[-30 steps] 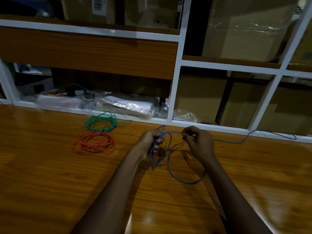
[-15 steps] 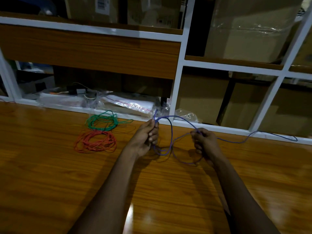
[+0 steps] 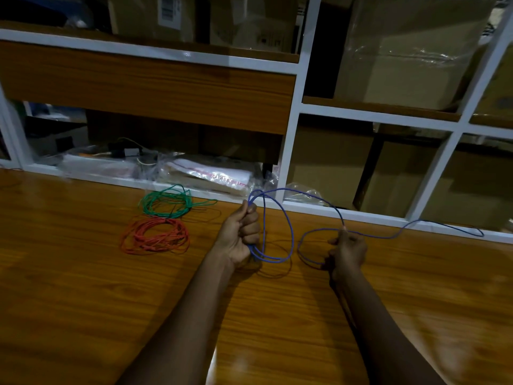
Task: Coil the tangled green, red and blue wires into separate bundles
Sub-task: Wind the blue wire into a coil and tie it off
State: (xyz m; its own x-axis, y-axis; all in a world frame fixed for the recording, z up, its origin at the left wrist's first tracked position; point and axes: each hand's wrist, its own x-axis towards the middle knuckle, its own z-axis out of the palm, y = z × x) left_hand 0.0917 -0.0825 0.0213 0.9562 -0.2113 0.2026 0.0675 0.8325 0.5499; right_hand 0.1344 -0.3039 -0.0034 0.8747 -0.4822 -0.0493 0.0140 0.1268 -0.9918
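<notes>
Forming two loose loops, thin blue wire; tail trailing rightward.

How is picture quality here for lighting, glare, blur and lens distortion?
Head view: dim overall, and the upper shelves are nearly black. Head view: soft glare patches on the table near the bottom edge. Head view: the wide-angle lens tilts and bends the white shelf frame. Head view: the blue wire, left hand and right hand are reasonably sharp, with faint wire shadows on the wood.

Wooden table: green coil, red coil.
</notes>
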